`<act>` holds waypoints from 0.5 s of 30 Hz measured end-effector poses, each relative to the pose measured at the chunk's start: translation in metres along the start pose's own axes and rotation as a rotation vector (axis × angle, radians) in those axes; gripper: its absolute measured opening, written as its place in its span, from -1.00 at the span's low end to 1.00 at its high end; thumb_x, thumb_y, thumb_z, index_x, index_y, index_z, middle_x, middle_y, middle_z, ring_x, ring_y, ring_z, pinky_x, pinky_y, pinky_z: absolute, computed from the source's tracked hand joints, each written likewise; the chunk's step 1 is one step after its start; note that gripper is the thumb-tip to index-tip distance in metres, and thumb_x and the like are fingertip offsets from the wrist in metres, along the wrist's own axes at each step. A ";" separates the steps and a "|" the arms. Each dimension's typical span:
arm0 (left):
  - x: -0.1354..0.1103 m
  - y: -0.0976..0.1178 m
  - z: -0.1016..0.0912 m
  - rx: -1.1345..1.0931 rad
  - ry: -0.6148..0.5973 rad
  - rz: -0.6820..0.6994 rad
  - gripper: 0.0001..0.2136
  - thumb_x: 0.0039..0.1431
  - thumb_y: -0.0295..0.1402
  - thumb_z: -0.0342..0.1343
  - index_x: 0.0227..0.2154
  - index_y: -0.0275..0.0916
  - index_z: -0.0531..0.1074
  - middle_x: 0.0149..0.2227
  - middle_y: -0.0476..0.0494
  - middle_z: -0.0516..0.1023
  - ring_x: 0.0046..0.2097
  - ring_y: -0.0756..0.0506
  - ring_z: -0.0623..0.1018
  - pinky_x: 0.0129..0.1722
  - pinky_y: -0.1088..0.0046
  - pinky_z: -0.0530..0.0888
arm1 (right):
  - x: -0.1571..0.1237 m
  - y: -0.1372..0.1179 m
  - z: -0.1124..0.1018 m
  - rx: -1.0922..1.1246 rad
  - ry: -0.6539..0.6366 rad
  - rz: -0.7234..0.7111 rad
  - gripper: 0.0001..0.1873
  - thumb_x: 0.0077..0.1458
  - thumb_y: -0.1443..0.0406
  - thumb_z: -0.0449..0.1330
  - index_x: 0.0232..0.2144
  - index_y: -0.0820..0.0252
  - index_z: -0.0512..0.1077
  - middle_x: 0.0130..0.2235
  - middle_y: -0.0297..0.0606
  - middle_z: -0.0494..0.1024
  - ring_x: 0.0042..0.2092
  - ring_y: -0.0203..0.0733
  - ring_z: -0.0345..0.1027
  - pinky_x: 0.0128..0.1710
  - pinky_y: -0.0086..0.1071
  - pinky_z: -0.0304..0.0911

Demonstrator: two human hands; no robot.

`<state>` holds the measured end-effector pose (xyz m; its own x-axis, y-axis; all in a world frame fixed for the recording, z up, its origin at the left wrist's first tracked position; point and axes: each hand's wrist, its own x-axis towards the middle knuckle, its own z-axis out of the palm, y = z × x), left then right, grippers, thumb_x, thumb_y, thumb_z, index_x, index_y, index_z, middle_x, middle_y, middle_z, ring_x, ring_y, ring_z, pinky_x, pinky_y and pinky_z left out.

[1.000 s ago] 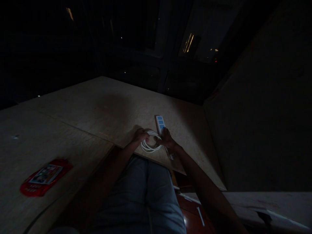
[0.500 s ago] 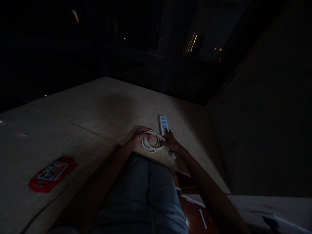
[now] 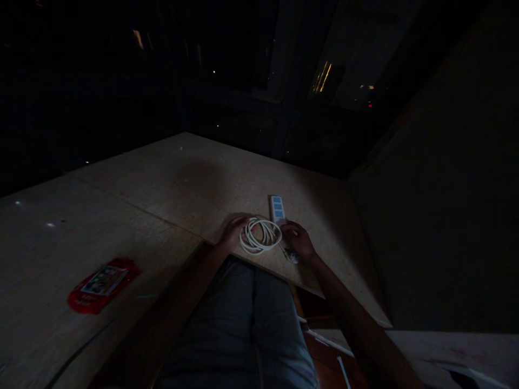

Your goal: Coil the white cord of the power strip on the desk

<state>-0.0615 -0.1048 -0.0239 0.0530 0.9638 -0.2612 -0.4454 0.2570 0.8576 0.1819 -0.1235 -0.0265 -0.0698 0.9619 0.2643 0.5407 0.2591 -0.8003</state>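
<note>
A coiled white cable [image 3: 247, 247] belongs to a white power strip with blue socket faces [image 3: 277, 207], lying just beyond it near the ledge's front edge. My left hand [image 3: 234, 232] is closed round the left side of the coil, some fingers hidden behind the loops. At the coil's right side, by the strip's near end, my right hand [image 3: 300, 240] has its fingertips pinched on the cable. The plug [image 3: 292, 258] rests below the right hand, close to the edge.
A red packet with a picture label [image 3: 103, 285] lies on the pale ledge [image 3: 162, 183] at left. A dark cord [image 3: 77, 354] runs near it. A dark wall [image 3: 438, 227] stands at right, and dark window panes [image 3: 239, 54] are beyond the ledge.
My right hand has shifted from over the coil to its right edge, uncovering more of the loops and the strip's near end. The whole view has moved slightly.
</note>
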 end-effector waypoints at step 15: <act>-0.009 0.005 -0.002 -0.072 0.015 -0.020 -0.42 -0.12 -0.45 0.10 0.09 -0.32 0.31 -0.30 -0.16 0.63 -0.30 -0.18 0.66 -0.38 0.38 0.54 | -0.076 -0.034 -0.014 -0.266 -0.225 0.008 -0.51 0.20 0.23 0.10 0.18 0.12 0.37 0.15 -0.06 0.49 0.12 0.04 0.41 0.14 -0.05 0.31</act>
<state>-0.0656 -0.1118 -0.0180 0.0498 0.9572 -0.2850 -0.5076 0.2700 0.8182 0.1805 -0.2066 -0.0117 -0.2318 0.9666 0.1094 0.7393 0.2481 -0.6259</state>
